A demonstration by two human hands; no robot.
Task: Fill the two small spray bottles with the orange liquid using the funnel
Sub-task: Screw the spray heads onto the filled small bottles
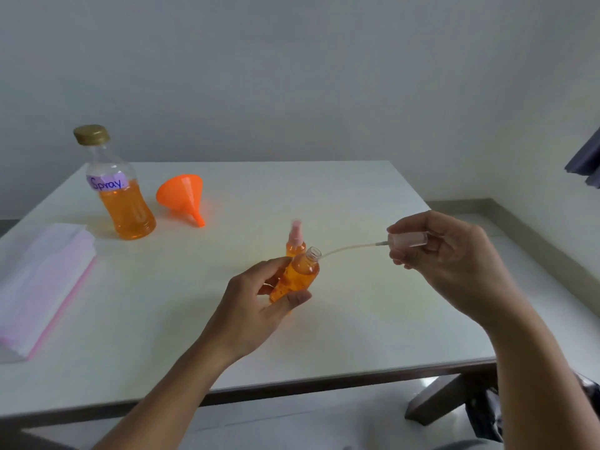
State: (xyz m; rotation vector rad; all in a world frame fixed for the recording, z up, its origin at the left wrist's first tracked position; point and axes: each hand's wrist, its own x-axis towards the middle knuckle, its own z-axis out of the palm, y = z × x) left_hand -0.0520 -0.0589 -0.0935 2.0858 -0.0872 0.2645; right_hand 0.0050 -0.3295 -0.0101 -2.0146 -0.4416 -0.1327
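Observation:
My left hand [256, 310] grips a small spray bottle [297, 276] full of orange liquid, tilted right, its neck uncapped. My right hand [454, 254] holds the pink spray cap [409, 239] sideways; its thin dip tube [349, 247] reaches left, tip at the bottle's mouth. Behind stands a second small spray bottle [295, 241], filled orange, with its pink sprayer on. The orange funnel [183, 196] lies on its side at the back left. Beside it stands the big bottle [121, 193] labelled "Spray", gold cap on, about half full of orange liquid.
A stack of white and pink tissue sheets [42, 284] lies at the left of the white table [373, 319]. The table's front edge runs below my forearms. A dark cloth [587, 164] hangs at the far right by the wall.

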